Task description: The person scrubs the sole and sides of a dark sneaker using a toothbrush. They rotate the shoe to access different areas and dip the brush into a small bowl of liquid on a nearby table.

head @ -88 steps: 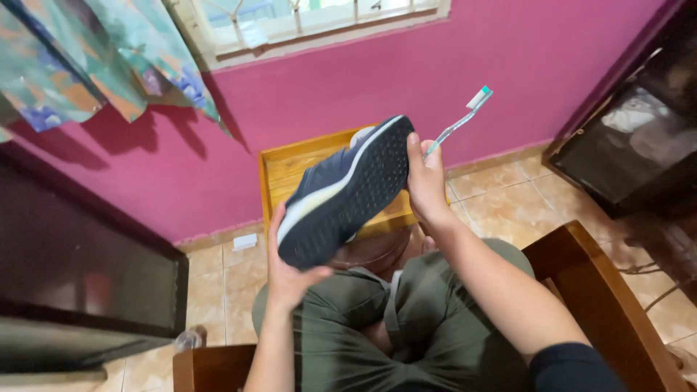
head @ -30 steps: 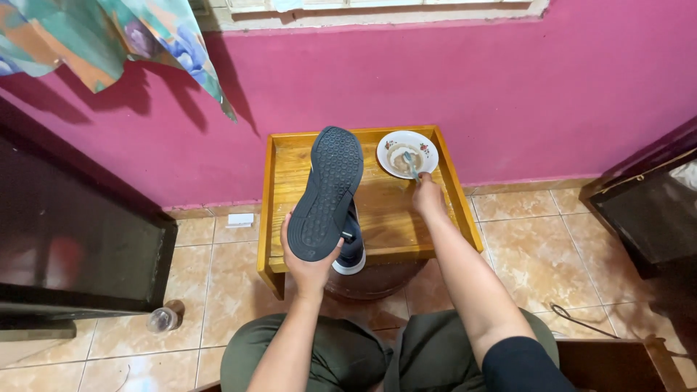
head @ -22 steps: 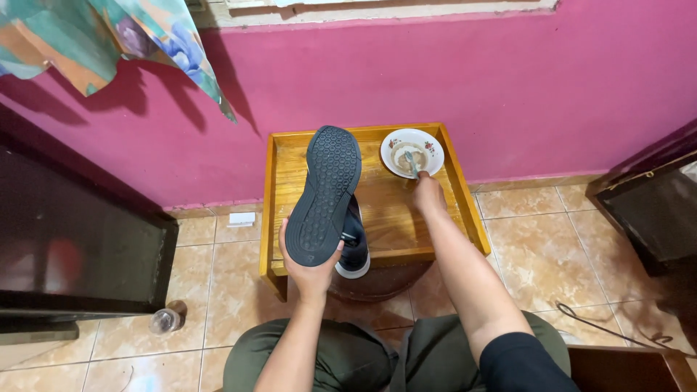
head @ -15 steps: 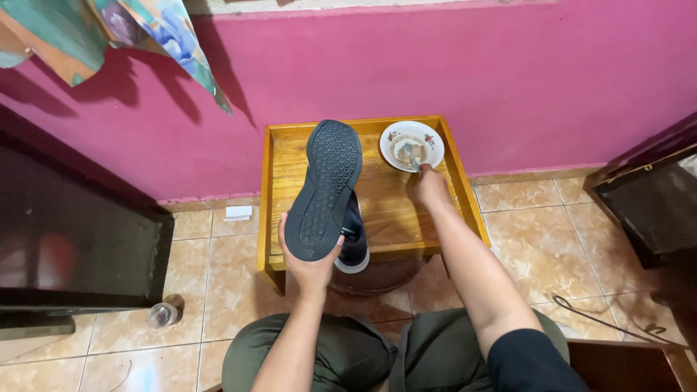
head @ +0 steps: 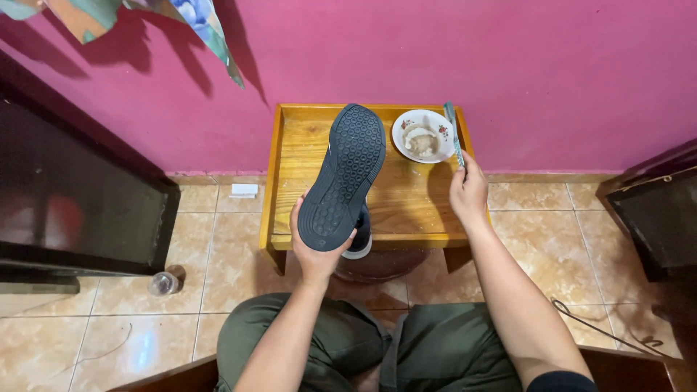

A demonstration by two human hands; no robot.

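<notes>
The left hand (head: 317,250) cups the heel of a dark navy fabric sports shoe (head: 343,180), fingers wrapped round it, and holds it tipped up so the studded rubber sole faces the camera, the toe pointing toward the pink wall (head: 508,65); held this way the whole tread lies open to view and within reach of the other hand. The shoe hangs above the small yellow wooden worktop (head: 406,199), where a second shoe (head: 359,236) peeps out just below it at the front edge. The right hand (head: 468,192) pinches the handle of a slim pale green and white toothbrush (head: 453,133), its head raised over the rim of a white floral ceramic bowl (head: 423,136) that holds a greyish paste, set at the far right corner close to that hand. Against the frame half a second earlier, the right hand has drawn back out of the bowl and lifted the brush, while the shoe keeps nearly the same pose.
</notes>
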